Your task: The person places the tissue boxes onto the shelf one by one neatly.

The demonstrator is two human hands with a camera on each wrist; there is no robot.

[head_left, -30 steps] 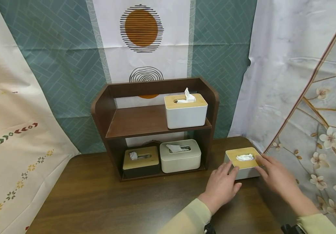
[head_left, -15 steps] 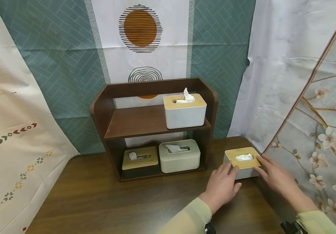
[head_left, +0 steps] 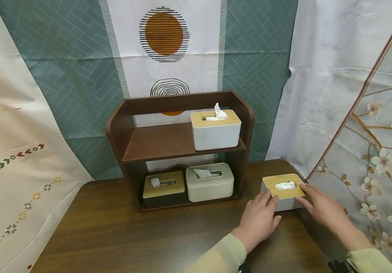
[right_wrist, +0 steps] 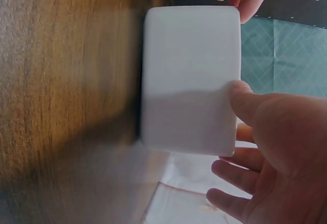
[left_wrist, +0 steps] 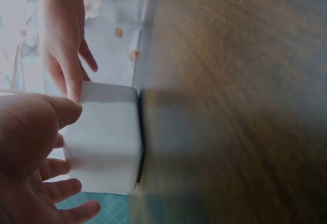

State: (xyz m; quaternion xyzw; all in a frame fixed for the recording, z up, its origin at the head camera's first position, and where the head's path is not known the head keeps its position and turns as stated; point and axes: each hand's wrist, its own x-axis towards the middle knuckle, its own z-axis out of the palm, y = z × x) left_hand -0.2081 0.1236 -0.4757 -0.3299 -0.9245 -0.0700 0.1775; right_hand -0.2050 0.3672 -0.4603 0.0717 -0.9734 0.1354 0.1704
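A tissue box (head_left: pixel 286 204) with a light grey-white body, a wooden lid and a white tissue in its slot stands on the table at the right. My left hand (head_left: pixel 258 218) is at its left front corner, fingers spread and relaxed. At the right end, my right hand (head_left: pixel 323 206) has its fingers loosely extended. In the right wrist view the right thumb (right_wrist: pixel 244 98) touches the front top edge of the box. The left wrist view has the box (left_wrist: pixel 104 137) between both hands. Contact of the left fingertips is hard to tell.
A dark brown two-tier shelf (head_left: pixel 162 142) stands to the left. A white tissue box (head_left: pixel 216 136) with a wooden lid sits on its upper tier. Below are a black box (head_left: pixel 164 197) with a wooden lid and a cream tissue box (head_left: pixel 210 189). A flowered cloth (head_left: pixel 370 151) hangs at the right.
Very little differs. In the head view the tissue box at the right and the right fingertips appear slightly lower, a little nearer to me. The left hand stays almost in place.
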